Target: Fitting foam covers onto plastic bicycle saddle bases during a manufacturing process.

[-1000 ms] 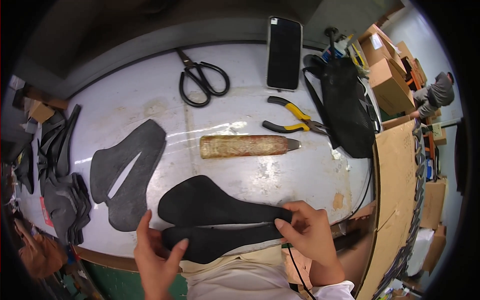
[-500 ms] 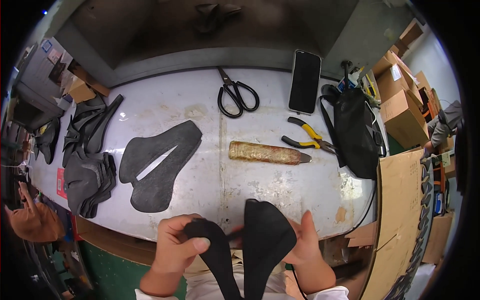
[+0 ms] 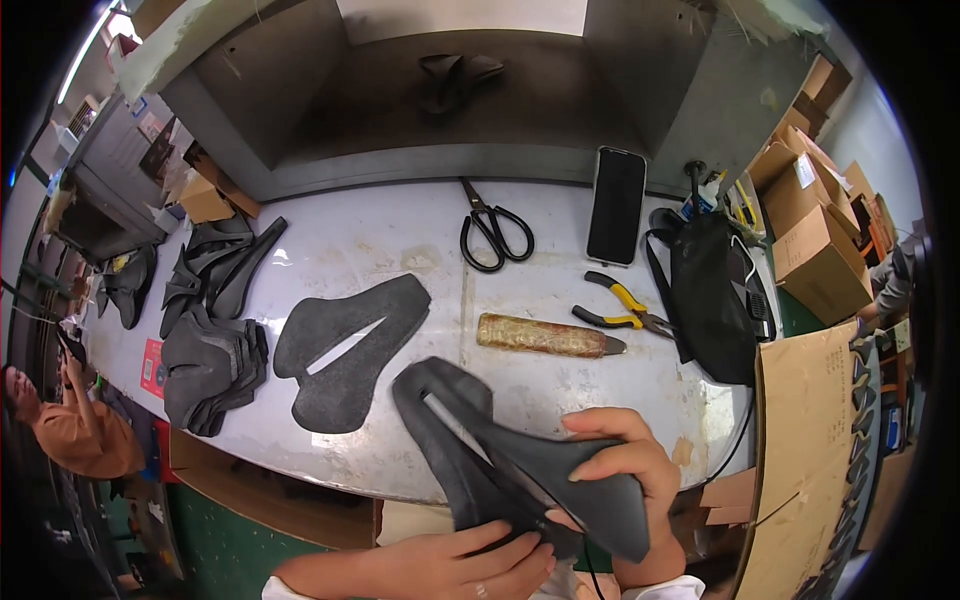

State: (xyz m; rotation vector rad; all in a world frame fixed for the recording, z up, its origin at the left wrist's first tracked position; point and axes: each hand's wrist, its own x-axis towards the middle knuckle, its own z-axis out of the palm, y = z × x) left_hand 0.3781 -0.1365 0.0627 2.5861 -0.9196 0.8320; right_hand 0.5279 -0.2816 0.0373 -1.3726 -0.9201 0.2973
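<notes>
A black bicycle saddle [image 3: 602,502] with a long central slot is held at the near edge of the table, tilted, its narrow end pointing up and left. My right hand [image 3: 640,465] grips the wide end, with fingers bent over the upper side. Lower down, my left hand [image 3: 455,565] has its fingers closed over the saddle's near edge; the left thumb is hidden. Beyond the saddle lies a flat dark grey slotted saddle pad [image 3: 335,395]. A tape-wrapped knife [image 3: 540,336] rests right of the pad.
Black-handled scissors [image 3: 495,235], a phone [image 3: 616,207], yellow-black pliers [image 3: 628,303] and a black bag [image 3: 705,290] lie on the white table [image 3: 375,235]. Stacked grey pads [image 3: 210,370] and black saddle shells [image 3: 225,265] sit left. A grey metal booth [image 3: 420,165] stands behind. Another person [image 3: 90,435] is far left.
The saddle has been turned, its narrow end now up and left. My left hand has moved down to its near edge, and my right hand's fingers now show over the wide end. The view has shifted.
</notes>
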